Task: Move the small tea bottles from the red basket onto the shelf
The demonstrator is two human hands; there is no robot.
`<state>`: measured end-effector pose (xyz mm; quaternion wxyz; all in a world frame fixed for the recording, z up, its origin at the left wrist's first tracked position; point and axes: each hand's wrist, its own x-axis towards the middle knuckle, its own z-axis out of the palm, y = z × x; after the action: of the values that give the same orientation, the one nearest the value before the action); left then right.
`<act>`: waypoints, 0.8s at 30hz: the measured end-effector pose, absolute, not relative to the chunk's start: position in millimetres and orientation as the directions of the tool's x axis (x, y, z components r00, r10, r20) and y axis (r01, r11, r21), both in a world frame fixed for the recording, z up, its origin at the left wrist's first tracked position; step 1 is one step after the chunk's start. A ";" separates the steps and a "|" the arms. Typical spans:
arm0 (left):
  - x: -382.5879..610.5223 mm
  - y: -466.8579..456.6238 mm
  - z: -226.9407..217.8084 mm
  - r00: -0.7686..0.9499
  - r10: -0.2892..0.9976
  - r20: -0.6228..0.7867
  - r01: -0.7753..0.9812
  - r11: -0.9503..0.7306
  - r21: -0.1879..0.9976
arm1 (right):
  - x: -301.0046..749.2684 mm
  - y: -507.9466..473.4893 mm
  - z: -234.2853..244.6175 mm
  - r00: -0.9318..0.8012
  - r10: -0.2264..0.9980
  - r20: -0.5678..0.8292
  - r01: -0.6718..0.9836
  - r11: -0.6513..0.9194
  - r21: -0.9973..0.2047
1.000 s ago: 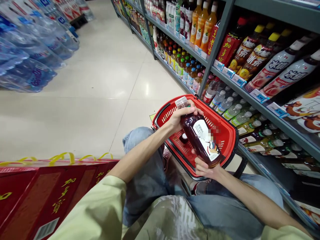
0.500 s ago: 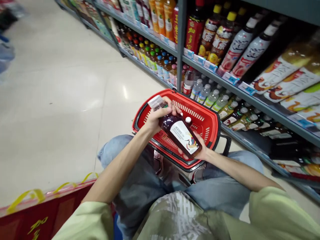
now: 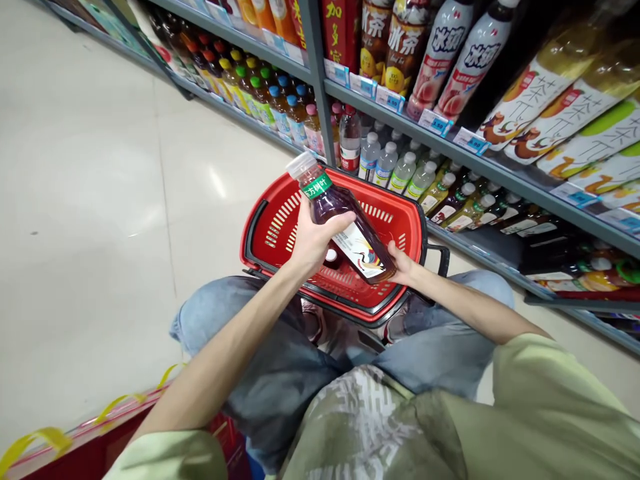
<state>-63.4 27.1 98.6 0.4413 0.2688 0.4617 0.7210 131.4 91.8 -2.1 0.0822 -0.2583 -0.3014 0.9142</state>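
Observation:
A large tea bottle (image 3: 358, 241) with dark liquid, a white cap, a green neck band and a white label lies tilted above the red shopping basket (image 3: 253, 230). My left hand (image 3: 316, 235) is closed round its upper body, thumb across the front. At the base, my right hand (image 3: 401, 265) grips the bottom end. Inside the basket, the white cap (image 3: 331, 255) of another bottle shows below my left hand; the rest of that bottle is mostly hidden. The basket rests in front of my bent knees.
Drink shelves (image 3: 345, 93) run diagonally along the right, with small bottles (image 3: 385, 163) on the bottom level and large tea bottles (image 3: 530, 100) above. Pale floor (image 3: 100, 220) spreads to the left. Red boxes with yellow handles (image 3: 37, 443) stand at lower left.
My left hand has moved from the bottle's neck down onto its body, uncovering the green band. The bottle has shifted slightly up and left in view. Shelves have slid left in view.

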 end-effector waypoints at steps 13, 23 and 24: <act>-54.6 18.5 103.8 -0.428 0.893 0.139 0.081 -0.115 0.990 | 102.5 107.0 27.8 -0.924 0.375 -0.071 -0.057 -0.318 -0.946; -42.2 18.5 93.3 -0.224 0.941 0.254 0.501 -0.112 0.858 | 109.1 107.1 64.0 -0.708 0.647 0.283 -0.332 0.049 -0.942; -40.3 19.5 90.6 -0.182 0.947 0.266 0.526 -0.135 0.840 | 110.1 103.7 69.4 -0.674 0.686 0.274 -0.309 0.075 -0.948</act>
<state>-40.3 19.5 90.6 0.2289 0.5971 0.6166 0.4593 110.1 103.7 69.4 0.3751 -0.1497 -0.6299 0.6635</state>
